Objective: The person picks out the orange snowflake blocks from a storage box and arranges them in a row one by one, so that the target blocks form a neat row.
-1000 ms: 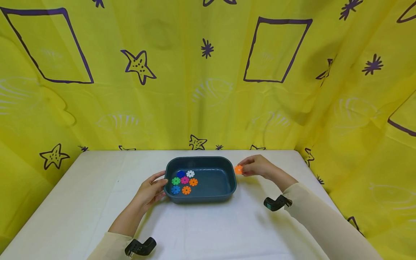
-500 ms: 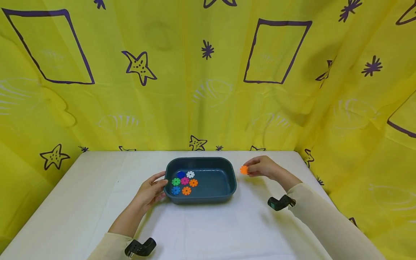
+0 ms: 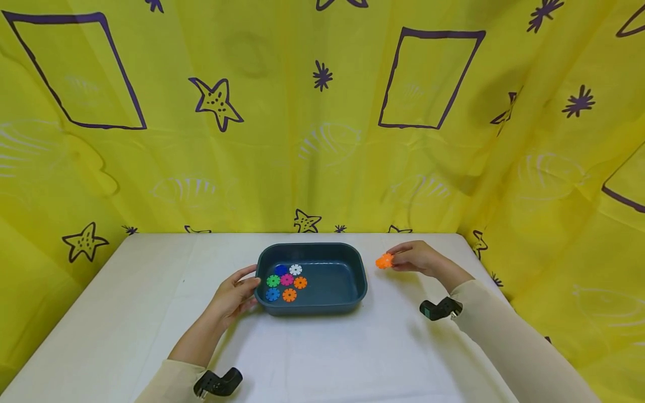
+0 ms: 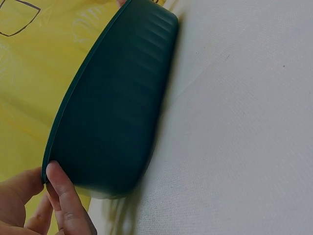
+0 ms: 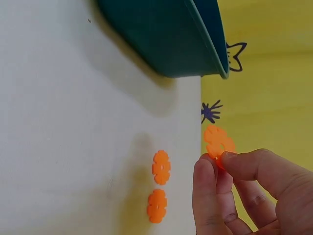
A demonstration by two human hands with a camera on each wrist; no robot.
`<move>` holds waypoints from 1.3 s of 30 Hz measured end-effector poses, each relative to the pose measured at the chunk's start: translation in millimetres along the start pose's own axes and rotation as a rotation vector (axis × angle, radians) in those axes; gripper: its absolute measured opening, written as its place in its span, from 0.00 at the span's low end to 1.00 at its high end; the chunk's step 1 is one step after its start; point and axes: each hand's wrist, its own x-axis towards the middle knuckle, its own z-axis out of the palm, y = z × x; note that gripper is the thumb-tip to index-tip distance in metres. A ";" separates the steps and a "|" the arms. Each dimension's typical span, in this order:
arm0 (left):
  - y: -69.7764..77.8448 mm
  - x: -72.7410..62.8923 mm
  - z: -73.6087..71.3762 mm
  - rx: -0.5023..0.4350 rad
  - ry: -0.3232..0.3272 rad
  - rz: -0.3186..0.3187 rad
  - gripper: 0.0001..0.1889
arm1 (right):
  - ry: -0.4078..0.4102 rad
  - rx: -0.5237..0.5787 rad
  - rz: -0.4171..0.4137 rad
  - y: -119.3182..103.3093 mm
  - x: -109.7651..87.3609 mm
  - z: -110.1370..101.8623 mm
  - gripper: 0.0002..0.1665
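Head view shows the person's left hand (image 3: pixel 233 294) gripping the near end of a dark teal tray (image 3: pixel 317 309), its thumb at the rim and its fingers curled outside; from the left wrist, one fingertip (image 4: pixel 55 171) presses the outer wall. Away to the other side of the tray, the right hand (image 3: pixel 415 257) pinches a notched orange disc (image 5: pixel 214 139) between thumb and fingers, the grip nearly closed, the disc raised and apart from the tray. Below the right hand's fingers, two more pieces lie on the white table (image 3: pixel 322 358): one orange piece (image 5: pixel 161 167) nearer the tray and a second orange piece (image 5: pixel 156 206) just beside it. Seen from the head, the orange shapes by these fingertips run together.

Inside the tray, gathered at the left hand's end, lie seven discs. Closest to that hand are a green disc (image 3: pixel 273 281) and a blue disc (image 3: pixel 272 294); a little farther from it come a dark blue disc (image 3: pixel 280 270), a pink disc (image 3: pixel 286 280), a white disc (image 3: pixel 295 270) and two orange ones. Beyond both hands hangs a yellow curtain (image 3: pixel 272 168) with purple starfish drawings.
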 end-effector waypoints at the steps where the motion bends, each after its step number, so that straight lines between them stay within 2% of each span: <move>1: -0.3 0.1 -0.1 -0.002 0.000 0.001 0.28 | 0.004 0.004 0.001 0.7 0.3 -0.9 0.24; 25: -1.0 1.4 -0.5 -0.016 -0.013 0.012 0.28 | 0.087 0.092 0.111 22.4 0.4 -28.3 0.28; 39: -1.1 1.3 -0.9 -0.014 -0.018 0.013 0.28 | 0.160 0.133 0.186 35.5 2.4 -40.6 0.28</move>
